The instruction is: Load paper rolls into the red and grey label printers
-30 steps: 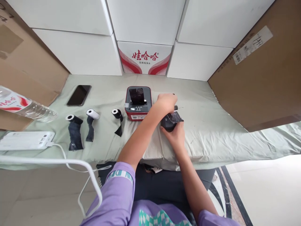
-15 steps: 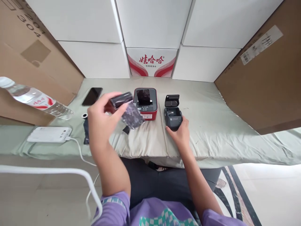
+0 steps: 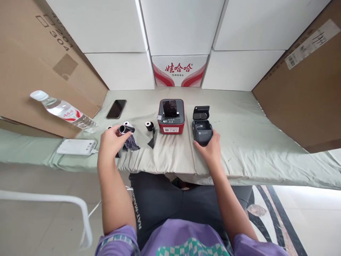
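A dark paper roll (image 3: 126, 134) is pinched in the left hand (image 3: 111, 141), left of centre.
The open black printer (image 3: 202, 127), right of centre, is gripped at its near edge by the right hand (image 3: 210, 150), beside a red printer (image 3: 171, 116); another roll (image 3: 150, 127) lies between.

Black paper roll (image 3: 127, 137), red printer (image 3: 171, 121), dark grey printer (image 3: 201, 127), pale green cloth (image 3: 239, 142)

Red printer (image 3: 171, 116), phone (image 3: 116, 108), water bottle (image 3: 63, 110), white power bank (image 3: 77, 147), loose paper roll (image 3: 150, 127), cardboard boxes (image 3: 39, 67)
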Tool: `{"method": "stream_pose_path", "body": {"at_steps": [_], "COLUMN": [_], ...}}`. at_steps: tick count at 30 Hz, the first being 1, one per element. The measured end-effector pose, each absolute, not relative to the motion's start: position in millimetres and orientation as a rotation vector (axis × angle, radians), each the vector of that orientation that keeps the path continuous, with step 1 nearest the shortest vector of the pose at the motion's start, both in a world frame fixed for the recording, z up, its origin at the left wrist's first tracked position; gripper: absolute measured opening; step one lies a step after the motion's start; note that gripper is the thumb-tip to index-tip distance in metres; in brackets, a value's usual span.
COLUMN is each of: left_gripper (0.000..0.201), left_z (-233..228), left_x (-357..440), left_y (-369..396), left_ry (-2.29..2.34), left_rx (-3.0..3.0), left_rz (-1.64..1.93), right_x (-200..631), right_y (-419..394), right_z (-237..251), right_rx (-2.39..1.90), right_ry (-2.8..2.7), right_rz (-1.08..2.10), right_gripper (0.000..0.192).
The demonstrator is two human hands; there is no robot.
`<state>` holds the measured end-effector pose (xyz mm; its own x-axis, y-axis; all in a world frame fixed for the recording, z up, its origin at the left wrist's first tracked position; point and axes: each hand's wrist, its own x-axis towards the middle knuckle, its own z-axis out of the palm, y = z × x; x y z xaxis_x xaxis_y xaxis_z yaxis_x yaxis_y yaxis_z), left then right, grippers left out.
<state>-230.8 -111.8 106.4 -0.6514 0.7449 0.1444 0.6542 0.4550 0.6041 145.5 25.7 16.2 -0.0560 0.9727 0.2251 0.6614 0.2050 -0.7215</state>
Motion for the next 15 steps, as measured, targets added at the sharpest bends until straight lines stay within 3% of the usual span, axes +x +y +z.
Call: {"method": "stream_pose_path", "body": {"at_steps": [5,9,12,15], "left_gripper": [0.024,0.032,0.043,0.057], "left_z": [107,97,96,105], "left_x": [-217,-200,-189,-189], "left_y": [-79,-64,-66,-77], "left_ry": [2.603,2.637,2.708,2.818], "left_rx": [1.384,1.374,1.366,1.308], "left_rz": [0.517,0.216,0.208,0.442], "right_x": [145,145,146,146], "right_y": [26,26,26,25], "right_z": [17,16,16,17], "right_rx": [-1.543,-1.521,-1.526,-1.520], "right_ry": [-1.788,-1.790,-1.787,-1.781], "right_rz": [0.575,0.578,0.580,0.580], "right_gripper": [0.100,0.100,0.099,0.098]}}
